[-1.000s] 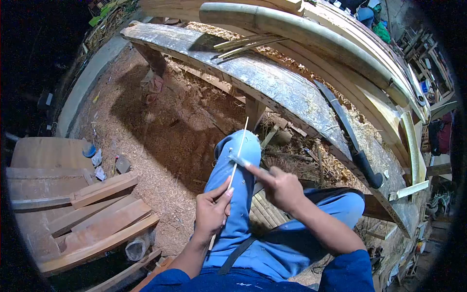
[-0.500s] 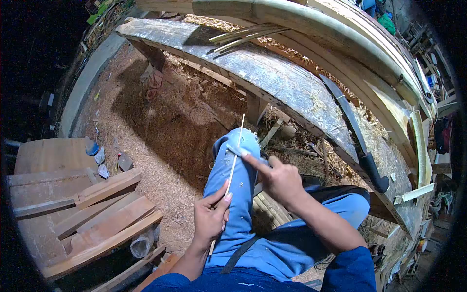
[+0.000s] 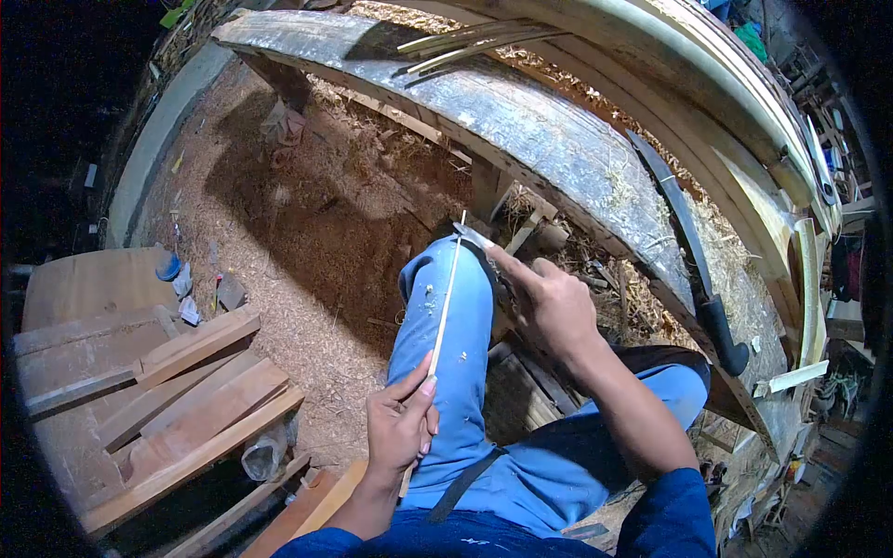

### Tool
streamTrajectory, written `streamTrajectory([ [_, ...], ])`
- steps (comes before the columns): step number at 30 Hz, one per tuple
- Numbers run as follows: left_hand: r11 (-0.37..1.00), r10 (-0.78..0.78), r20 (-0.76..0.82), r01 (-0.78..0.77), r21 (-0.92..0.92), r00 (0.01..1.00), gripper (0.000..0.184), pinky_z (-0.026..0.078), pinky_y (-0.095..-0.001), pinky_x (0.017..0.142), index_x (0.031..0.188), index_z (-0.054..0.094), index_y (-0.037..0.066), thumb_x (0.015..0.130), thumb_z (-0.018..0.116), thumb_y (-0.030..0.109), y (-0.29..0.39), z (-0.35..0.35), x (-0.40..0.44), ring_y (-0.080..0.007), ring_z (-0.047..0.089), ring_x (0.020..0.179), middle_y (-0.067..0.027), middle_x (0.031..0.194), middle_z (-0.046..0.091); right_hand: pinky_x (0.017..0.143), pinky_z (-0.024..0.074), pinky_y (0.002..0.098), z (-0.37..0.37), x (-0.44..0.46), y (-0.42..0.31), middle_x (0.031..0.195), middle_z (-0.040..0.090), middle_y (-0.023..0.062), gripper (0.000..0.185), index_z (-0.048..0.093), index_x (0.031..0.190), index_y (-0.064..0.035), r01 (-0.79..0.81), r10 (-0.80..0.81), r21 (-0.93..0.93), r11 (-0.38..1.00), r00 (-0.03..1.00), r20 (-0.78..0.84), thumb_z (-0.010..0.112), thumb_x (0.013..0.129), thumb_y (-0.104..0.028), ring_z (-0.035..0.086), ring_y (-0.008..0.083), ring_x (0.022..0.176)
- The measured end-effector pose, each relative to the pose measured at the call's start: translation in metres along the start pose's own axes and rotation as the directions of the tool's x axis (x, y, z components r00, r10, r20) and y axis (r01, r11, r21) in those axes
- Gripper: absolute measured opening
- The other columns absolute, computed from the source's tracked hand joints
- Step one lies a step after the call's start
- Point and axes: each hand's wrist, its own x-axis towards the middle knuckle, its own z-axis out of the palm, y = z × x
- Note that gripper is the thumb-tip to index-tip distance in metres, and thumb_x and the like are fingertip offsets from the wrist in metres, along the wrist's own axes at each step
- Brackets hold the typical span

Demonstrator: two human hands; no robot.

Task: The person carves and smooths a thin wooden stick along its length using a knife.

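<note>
A thin pale strip (image 3: 448,296), bamboo by its look, lies lengthwise over my blue-trousered thigh and knee (image 3: 453,279). My left hand (image 3: 402,418) pinches it near the lower part, thumb on top. My right hand (image 3: 558,302) is closed round a small knife, its index finger stretched along the back of the blade (image 3: 473,234). That blade crosses the strip close to its far tip, just past the knee. The knife's handle is hidden inside my right fist. Small pale shavings cling to the trouser leg.
A long worn bench (image 3: 521,121) curves across the top, bearing a large black-handled knife (image 3: 688,242) and several thin strips (image 3: 479,42). Bamboo poles (image 3: 651,65) lie behind it. Stacked wooden pieces (image 3: 200,391) stand at lower left. Sawdust covers the ground (image 3: 298,316).
My right hand and the small knife have moved up along the strip, away from me, toward its far tip. My left hand keeps its pinch. The camera view has shifted slightly.
</note>
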Motion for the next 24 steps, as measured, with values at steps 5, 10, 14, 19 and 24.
streamTrajectory([
  [5,0.998,-0.016,0.013,0.017,-0.056,1.0,0.033,0.032,-0.0208,0.033,0.133,0.063,0.005,0.1,0.06,0.012,0.003,0.001,0.005,-0.0059,0.042,0.036,-0.0049,0.056,0.057,0.053,0.0557,0.0479,0.002,-0.02,-0.014,0.078,0.057,0.0131,0.082,0.041,0.148,-0.0466,0.143,-0.145,0.044,0.989,0.988,0.047,0.067,0.079,-0.01,0.066,0.0351,0.06],
  [10,0.997,0.064,-0.002,-0.064,0.049,0.998,0.033,0.033,-0.0208,0.033,0.132,0.064,0.004,0.1,0.061,0.012,0.001,0.001,0.016,-0.005,0.044,0.037,-0.0038,0.061,0.059,0.047,0.0542,0.0452,-0.002,-0.034,-0.025,0.075,0.054,0.0118,0.079,0.04,0.148,-0.0478,0.212,-0.214,0.034,0.977,0.971,0.11,0.063,0.082,-0.012,0.063,0.0312,0.053],
  [14,0.997,0.059,0.005,-0.059,0.042,0.998,0.033,0.033,-0.021,0.033,0.132,0.064,0.005,0.1,0.061,0.013,0.002,0.0,0.02,-0.0047,0.043,0.037,-0.003,0.06,0.058,0.042,0.0503,0.0423,-0.001,-0.047,-0.032,0.071,0.052,0.0078,0.076,0.049,0.143,-0.0448,0.277,-0.281,0.053,0.959,0.956,0.089,0.067,0.078,-0.01,0.058,0.0276,0.048],
  [19,0.996,0.08,0.013,-0.081,0.047,0.997,0.033,0.032,-0.0221,0.033,0.132,0.064,0.005,0.102,0.059,0.015,0.0,-0.002,0.022,-0.004,0.041,0.036,-0.0008,0.057,0.055,0.041,0.0497,0.0418,0.002,-0.045,-0.034,0.07,0.05,0.0076,0.077,0.05,0.143,-0.0448,0.271,-0.273,0.04,0.962,0.96,0.059,0.067,0.077,-0.009,0.057,0.0269,0.048],
  [24,0.994,0.096,0.035,-0.097,0.043,0.995,0.033,0.031,-0.0223,0.033,0.133,0.063,0.005,0.102,0.058,0.015,-0.004,-0.004,0.017,-0.0038,0.04,0.037,-0.0001,0.056,0.053,0.045,0.0514,0.0428,0.012,-0.037,-0.027,0.074,0.052,0.009,0.076,0.049,0.144,-0.0448,0.199,-0.2,-0.047,0.979,0.98,-0.004,0.067,0.078,-0.01,0.061,0.0279,0.052],
])
